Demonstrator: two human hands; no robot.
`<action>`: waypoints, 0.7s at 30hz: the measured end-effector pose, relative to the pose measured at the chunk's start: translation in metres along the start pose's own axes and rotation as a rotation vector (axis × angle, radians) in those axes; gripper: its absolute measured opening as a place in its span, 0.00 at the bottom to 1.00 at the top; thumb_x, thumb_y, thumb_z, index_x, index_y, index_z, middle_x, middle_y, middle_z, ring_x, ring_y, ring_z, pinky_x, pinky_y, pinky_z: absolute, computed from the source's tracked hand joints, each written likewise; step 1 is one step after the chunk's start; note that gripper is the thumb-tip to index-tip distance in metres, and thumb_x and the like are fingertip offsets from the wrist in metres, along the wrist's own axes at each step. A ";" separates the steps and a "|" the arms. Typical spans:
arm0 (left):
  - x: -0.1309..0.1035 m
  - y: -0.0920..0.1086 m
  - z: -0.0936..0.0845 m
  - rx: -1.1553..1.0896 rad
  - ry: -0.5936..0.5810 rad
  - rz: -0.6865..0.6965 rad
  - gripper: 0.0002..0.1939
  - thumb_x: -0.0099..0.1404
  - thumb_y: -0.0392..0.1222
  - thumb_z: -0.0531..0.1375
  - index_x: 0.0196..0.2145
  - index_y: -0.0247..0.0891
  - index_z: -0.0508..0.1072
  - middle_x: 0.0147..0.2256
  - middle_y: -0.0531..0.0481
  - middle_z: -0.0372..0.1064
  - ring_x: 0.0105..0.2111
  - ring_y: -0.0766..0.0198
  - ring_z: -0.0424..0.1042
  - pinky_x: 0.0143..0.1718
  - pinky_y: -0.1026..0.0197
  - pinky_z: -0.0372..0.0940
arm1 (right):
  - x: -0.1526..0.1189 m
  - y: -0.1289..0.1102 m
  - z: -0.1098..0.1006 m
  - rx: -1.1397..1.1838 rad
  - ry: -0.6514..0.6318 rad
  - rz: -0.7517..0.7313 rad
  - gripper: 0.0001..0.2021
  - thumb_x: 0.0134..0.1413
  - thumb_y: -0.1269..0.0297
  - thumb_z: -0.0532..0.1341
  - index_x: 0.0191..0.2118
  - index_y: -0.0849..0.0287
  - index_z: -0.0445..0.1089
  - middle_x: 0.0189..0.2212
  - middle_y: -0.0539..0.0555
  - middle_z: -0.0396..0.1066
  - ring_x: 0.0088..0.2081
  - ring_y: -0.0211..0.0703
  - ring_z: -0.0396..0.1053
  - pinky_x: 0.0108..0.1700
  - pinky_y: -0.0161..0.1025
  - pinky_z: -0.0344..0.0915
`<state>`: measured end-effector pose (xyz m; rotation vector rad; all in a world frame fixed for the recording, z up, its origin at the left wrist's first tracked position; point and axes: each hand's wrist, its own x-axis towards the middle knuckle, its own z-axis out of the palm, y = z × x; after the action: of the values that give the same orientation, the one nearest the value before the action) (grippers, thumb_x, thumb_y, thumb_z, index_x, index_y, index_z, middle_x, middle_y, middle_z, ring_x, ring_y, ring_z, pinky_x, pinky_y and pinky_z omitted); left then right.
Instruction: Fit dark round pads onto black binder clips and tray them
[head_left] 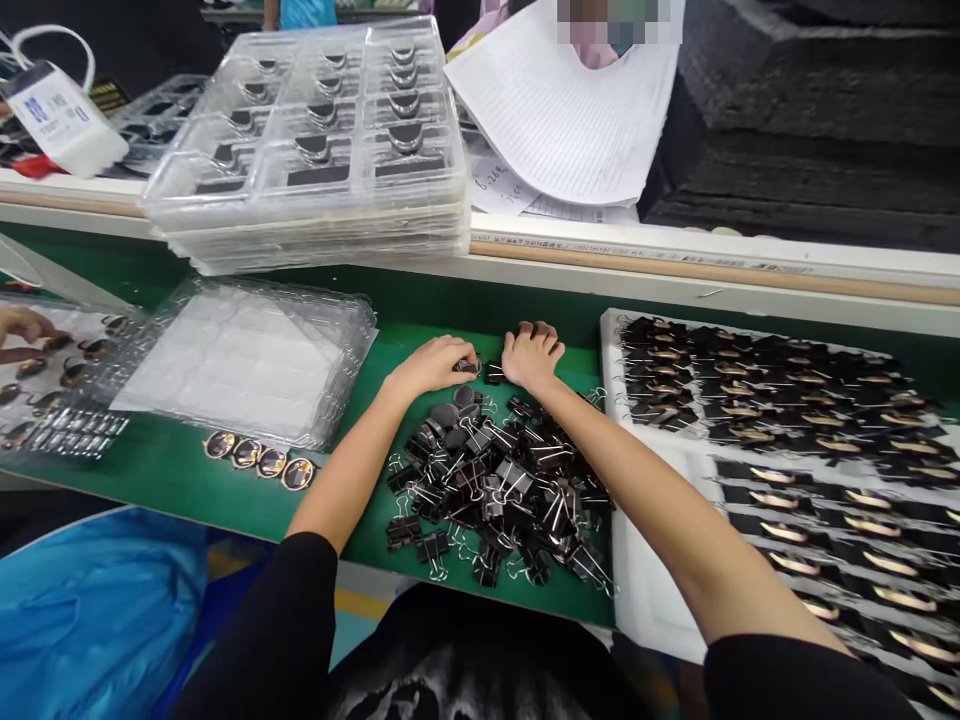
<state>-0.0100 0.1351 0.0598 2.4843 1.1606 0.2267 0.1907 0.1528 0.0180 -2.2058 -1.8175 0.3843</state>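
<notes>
Binder clips (495, 490) are heaped on the green table (172, 470). At the heap's far edge a small dark part (466, 366) is pinched in the left hand (431, 365); the right hand (531, 355) is curled over a clip (493, 373), apparently being fitted. Steady alignment seems needed.

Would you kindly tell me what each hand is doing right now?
Left hand: closed on a small dark part.
Right hand: fingers curled, palm down; contents cannot be told.
</notes>
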 end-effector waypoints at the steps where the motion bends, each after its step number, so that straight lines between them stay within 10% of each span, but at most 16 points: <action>1: 0.001 0.001 0.001 -0.001 0.003 0.017 0.09 0.68 0.45 0.63 0.43 0.39 0.74 0.46 0.47 0.75 0.49 0.53 0.72 0.48 0.55 0.64 | 0.000 0.001 0.001 0.001 0.002 0.002 0.26 0.70 0.56 0.43 0.65 0.64 0.58 0.68 0.71 0.51 0.70 0.66 0.42 0.65 0.67 0.42; 21: 0.006 0.011 0.011 -0.045 0.042 0.070 0.09 0.68 0.45 0.64 0.41 0.39 0.71 0.41 0.47 0.72 0.44 0.54 0.71 0.44 0.57 0.63 | -0.001 -0.002 0.007 0.036 0.059 0.034 0.22 0.70 0.57 0.45 0.61 0.61 0.62 0.67 0.70 0.52 0.69 0.65 0.42 0.64 0.69 0.42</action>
<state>0.0048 0.1304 0.0542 2.4946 1.0743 0.3221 0.1864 0.1522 0.0124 -2.2024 -1.7313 0.3522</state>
